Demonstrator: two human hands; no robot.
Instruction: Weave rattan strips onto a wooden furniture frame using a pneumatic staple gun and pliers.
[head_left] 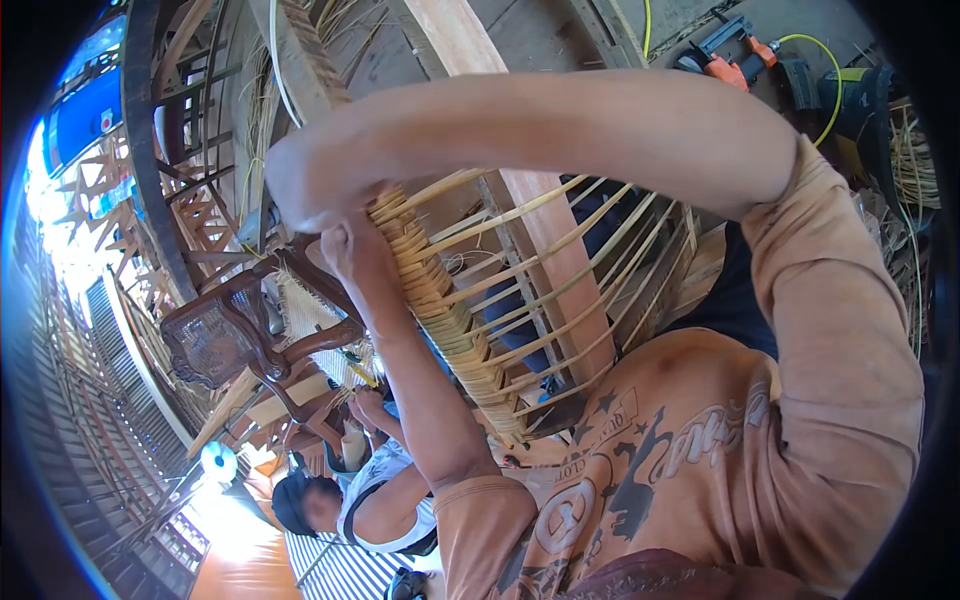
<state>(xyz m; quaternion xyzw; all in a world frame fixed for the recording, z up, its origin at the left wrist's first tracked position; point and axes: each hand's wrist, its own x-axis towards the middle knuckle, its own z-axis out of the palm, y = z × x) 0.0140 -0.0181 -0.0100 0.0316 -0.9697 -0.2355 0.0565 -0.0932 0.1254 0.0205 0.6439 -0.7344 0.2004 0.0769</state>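
A woven rattan frame (440, 305) lies before me, with a tightly wrapped band along one side and thin spaced rods (560, 238) running off it. My right forearm arches across above the frame. At the far end of the band, my right hand (305, 185) is curled, slightly smeared, with its fingers mostly hidden. Right beside it, my left hand (355, 250) is closed near the edge of the weave. Whatever the two hands grip is too small or covered to make out.
A pale wooden plank (560, 260) passes under the rods. A carved chair with a cane back (215, 340) stands to the left, near a co-worker (385, 500) in a sleeveless top. An orange-and-black nail gun (730, 60) with a yellow hose lies on the floor at upper right.
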